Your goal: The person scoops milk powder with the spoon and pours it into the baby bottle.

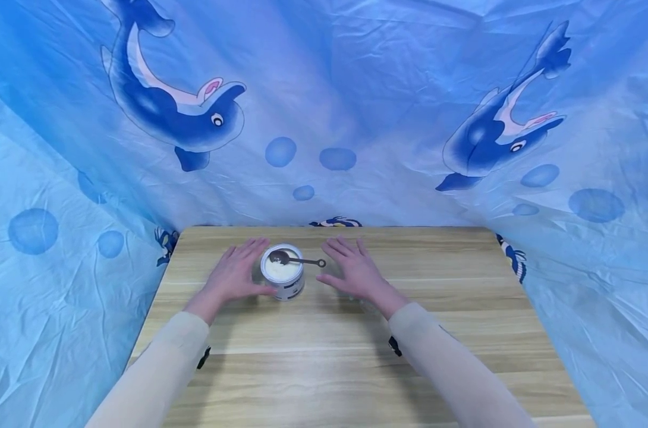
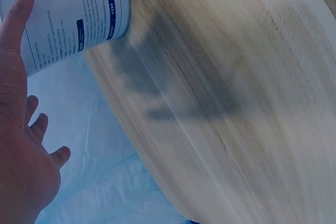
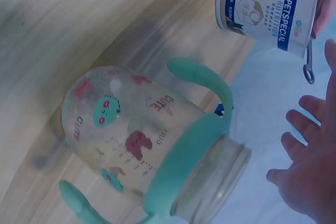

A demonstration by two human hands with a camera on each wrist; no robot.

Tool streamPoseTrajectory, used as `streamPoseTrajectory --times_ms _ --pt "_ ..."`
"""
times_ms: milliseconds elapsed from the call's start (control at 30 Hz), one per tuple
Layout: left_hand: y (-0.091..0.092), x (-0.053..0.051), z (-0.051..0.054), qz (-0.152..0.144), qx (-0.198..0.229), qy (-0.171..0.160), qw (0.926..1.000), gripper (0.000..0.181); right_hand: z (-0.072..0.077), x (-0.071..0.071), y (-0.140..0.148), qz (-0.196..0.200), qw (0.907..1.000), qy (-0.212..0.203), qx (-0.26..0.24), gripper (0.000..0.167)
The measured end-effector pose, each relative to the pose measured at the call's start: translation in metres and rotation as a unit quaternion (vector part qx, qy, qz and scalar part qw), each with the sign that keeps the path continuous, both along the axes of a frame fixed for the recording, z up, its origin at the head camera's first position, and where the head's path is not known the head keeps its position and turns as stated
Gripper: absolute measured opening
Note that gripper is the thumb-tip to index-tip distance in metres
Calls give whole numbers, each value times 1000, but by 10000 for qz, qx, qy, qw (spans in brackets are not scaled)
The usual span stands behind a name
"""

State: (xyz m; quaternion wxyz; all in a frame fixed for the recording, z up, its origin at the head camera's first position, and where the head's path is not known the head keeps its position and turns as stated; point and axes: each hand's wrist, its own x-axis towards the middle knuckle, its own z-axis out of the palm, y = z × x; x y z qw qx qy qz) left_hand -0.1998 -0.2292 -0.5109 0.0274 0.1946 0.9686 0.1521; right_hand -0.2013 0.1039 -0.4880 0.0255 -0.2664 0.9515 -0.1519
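Observation:
A white can point(image 1: 294, 289) of pale powder stands open on the table, its "PETSPECIAL NUTRITION" label facing the right wrist camera. Across its top lies a dark spoon point(image 1: 309, 261), its ringed handle sticking out to the right. My left hand point(image 1: 235, 276) is spread at the can's left side, thumb in front of it; whether they touch I cannot tell. My right hand point(image 1: 353, 270) has its fingers extended, a short gap right of the spoon handle. Beside it, the right wrist view shows a clear bottle point(image 3: 121, 124) with green handles and an uncapped neck, mostly hidden by my arm in the head view.
The wood-grain table point(image 1: 313, 368) meets a blue dolphin-print sheet point(image 1: 388, 107) at its back and sides. Both forearms, in light sleeves, reach in from the front edge. Dark bands point(image 1: 395, 346) show under the wrists.

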Motion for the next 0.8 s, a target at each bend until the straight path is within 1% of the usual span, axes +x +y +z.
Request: streamPoseTrajectory --times_ms 100,233,300,433,567,700,800 --pt "3 -2 -1 -64 -53 23 10000 132 -2 -1 -1 -9 9998 -36 -191 75" --pt "5 -4 -3 -81 -63 26 9999 130 -3 -4 -3 28 9992 -155 -372 66" --pt "5 -5 -5 -81 -74 81 9999 129 -4 -5 -5 32 9988 -215 -429 61" --pt "5 -5 -7 -98 -21 204 9997 126 -4 -8 -10 42 9981 -223 -571 49" --pt "6 -4 -9 -83 64 198 9997 125 -4 -9 -14 87 9968 -170 -774 35" --pt "7 -4 -10 -90 118 211 9997 123 -5 -11 -17 73 9946 -252 -1008 24" --pt "8 -4 -9 -133 99 255 9995 123 -6 -12 -18 14 9926 -350 -1159 20"
